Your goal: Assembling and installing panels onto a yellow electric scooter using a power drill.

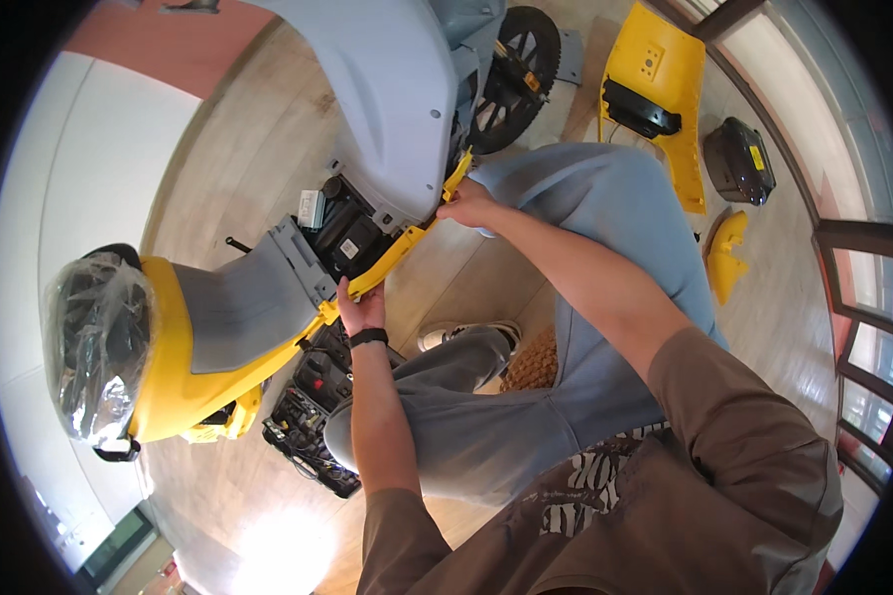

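A grey and yellow scooter stands in front of me, with its footboard area uncovered. Along the near side of that area runs a long yellow trim strip (pixel 389 261). My left hand (pixel 363 309) grips the strip's seat-side end, fingers curled around it from below. At the other end, beside the grey front panel (pixel 397 99), my right hand (pixel 469 205) pinches the strip with bent fingers. Behind the strip, a black box (pixel 350 243) sits in the open floor bay. The grey floor panel (pixel 243 302) next to it joins the yellow rear body (pixel 164 392).
An open tool case (pixel 313 426) lies below the scooter, by my left knee. To the right on the wood floor are a large yellow panel (pixel 670 59), a dark box (pixel 740 162) and a small yellow piece (pixel 727 258). Plastic wrap covers the seat (pixel 99 347).
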{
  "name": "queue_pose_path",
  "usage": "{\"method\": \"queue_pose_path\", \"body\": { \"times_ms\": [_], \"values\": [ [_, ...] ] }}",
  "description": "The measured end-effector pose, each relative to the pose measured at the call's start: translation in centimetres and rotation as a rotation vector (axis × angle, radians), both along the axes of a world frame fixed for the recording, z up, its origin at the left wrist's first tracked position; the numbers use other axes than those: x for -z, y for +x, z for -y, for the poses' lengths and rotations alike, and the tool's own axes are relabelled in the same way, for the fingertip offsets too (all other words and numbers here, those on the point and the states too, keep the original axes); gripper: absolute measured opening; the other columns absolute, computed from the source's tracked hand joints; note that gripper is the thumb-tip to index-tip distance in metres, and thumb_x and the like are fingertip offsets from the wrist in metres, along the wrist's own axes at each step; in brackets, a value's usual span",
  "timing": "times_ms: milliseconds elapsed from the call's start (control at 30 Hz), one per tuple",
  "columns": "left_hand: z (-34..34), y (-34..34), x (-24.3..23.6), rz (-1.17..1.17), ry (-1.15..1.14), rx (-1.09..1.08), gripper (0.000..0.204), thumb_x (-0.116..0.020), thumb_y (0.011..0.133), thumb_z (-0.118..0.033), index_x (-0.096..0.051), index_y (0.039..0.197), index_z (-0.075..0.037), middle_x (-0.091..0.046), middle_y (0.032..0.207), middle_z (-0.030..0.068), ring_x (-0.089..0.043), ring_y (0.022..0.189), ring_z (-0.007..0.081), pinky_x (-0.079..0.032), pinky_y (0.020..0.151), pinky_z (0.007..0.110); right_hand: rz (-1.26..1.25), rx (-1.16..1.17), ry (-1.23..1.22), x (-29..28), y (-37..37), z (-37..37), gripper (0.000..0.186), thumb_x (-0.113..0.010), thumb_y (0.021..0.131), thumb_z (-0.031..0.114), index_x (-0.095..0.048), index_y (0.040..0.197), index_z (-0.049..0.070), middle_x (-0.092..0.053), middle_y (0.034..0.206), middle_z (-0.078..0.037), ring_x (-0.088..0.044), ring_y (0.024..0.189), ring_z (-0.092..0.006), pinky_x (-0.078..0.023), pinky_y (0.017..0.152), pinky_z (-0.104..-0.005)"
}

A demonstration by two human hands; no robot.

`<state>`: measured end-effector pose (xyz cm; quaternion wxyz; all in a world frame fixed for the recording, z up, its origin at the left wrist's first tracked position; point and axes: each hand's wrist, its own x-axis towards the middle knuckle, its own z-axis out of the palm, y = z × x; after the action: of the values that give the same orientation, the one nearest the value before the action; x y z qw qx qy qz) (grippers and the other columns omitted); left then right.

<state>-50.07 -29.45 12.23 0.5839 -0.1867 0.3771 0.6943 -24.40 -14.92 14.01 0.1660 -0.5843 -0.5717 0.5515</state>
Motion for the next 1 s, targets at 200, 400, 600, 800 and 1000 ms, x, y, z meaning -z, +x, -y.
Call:
{"method": "queue_pose_path", "body": {
  "times_ms": [200,400,600,800,1000],
  "values": [
    [-1.2,2.1,-0.7,0.05,0.013,0.074,0.045,-0.06,0.086,-0.023,-0.047,0.123,-0.001,-0.053,0.126,0.0172,-0.05,0.117,0.0358,-0.035,0.107,0.054,-0.224,-0.036,-0.036,1.1,2.7,-0.5,0.057,-0.069,0.073,0.002,-0.048,0.127,0.007,-0.06,0.117,-0.007,-0.057,0.108,-0.0198,-0.047,0.089,-0.0337],
    [-1.6,2.0,-0.3,0.062,0.01,0.032,0.048,-0.057,0.085,-0.023,-0.044,0.126,0.0,-0.051,0.129,0.02,-0.047,0.121,0.0383,-0.031,0.109,0.055,-0.829,0.789,-0.816,7.2,4.9,6.5,0.023,-0.054,0.085,0.021,-0.054,0.104,0.008,-0.062,0.112,-0.008,-0.06,0.101,-0.0204,-0.051,0.084,-0.0409],
    [0.9,-0.3,0.7,0.083,-0.127,-0.026,0.031,-0.054,0.081,-0.015,-0.052,0.11,-0.004,-0.058,0.114,0.0144,-0.054,0.108,0.0318,-0.039,0.099,0.049,-0.787,1.399,-1.124,6.7,0.4,16.1,0.032,-0.05,0.087,0.034,-0.057,0.104,0.008,-0.063,0.105,-0.009,-0.062,0.092,-0.0224,-0.051,0.074,-0.0379],
    [-0.7,2.8,0.1,0.109,0.028,-0.064,0.039,-0.049,0.081,-0.011,-0.051,0.119,-0.002,-0.054,0.124,0.0151,-0.048,0.118,0.0335,-0.033,0.106,0.049,-0.891,1.127,-0.905,7.8,1.6,14.5,0.03,-0.052,0.085,0.032,-0.056,0.107,0.012,-0.063,0.103,-0.007,-0.061,0.091,-0.0198,-0.049,0.075,-0.0356],
    [1.2,2.1,0.3,0.078,0.071,-0.054,0.038,-0.047,0.08,-0.01,-0.053,0.117,-0.003,-0.055,0.122,0.0134,-0.049,0.117,0.0316,-0.035,0.105,0.048,-0.882,0.656,-0.729,-0.2,-4.0,9.2,0.025,-0.058,0.084,0.018,-0.055,0.108,0.013,-0.057,0.109,-0.001,-0.053,0.104,-0.0157,-0.047,0.086,-0.0346]
  ]
}}
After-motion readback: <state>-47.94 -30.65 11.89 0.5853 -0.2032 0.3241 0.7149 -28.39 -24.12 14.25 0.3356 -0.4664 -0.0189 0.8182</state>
